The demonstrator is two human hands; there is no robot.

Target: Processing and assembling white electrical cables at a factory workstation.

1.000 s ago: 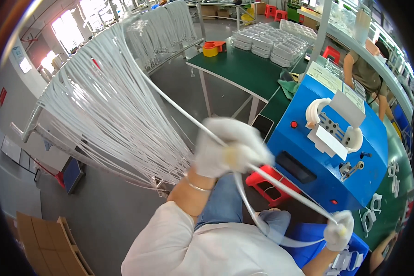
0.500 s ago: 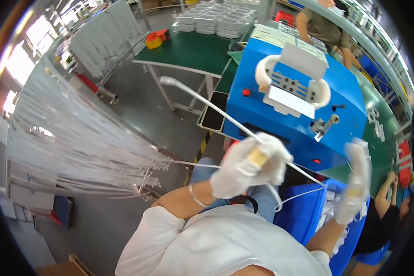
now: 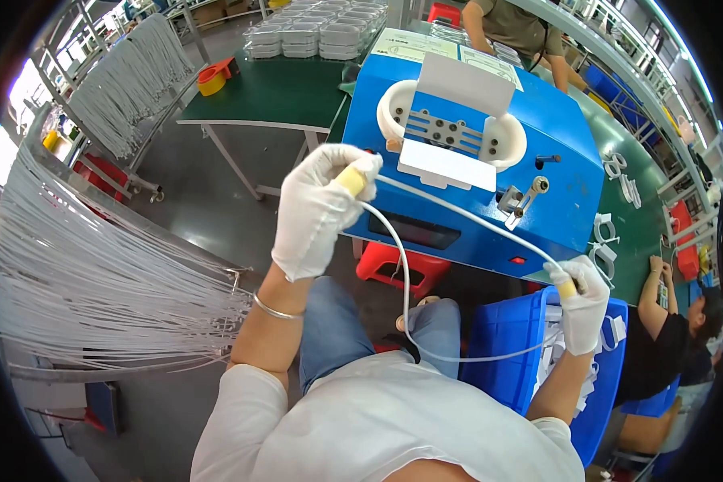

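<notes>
A white cable (image 3: 467, 210) stretches between my two gloved hands, in front of a blue bench machine (image 3: 466, 229). My left hand (image 3: 317, 213), with yellow tape on a fingertip, is closed around the cable at the machine's left front corner. Lower right, above a blue bin, my right hand (image 3: 582, 304) pinches the cable's other stretch; yellow shows on its fingers too. From my left hand a slack loop hangs past my knees and runs toward the bin. The cable's tips are hidden or too small to make out.
The blue bin (image 3: 502, 341) holds white pieces. White cables (image 3: 120, 281) hang on a rack at left. A green table (image 3: 273, 96) carries stacked clear trays (image 3: 317, 32) and a tape dispenser (image 3: 211, 80). A red stool (image 3: 402, 269) stands below the machine. Other people sit at right and behind.
My left hand has moved left and up with the cable. My right hand has come inward from the machine's right side and closed on the cable, which is now drawn between both hands.
</notes>
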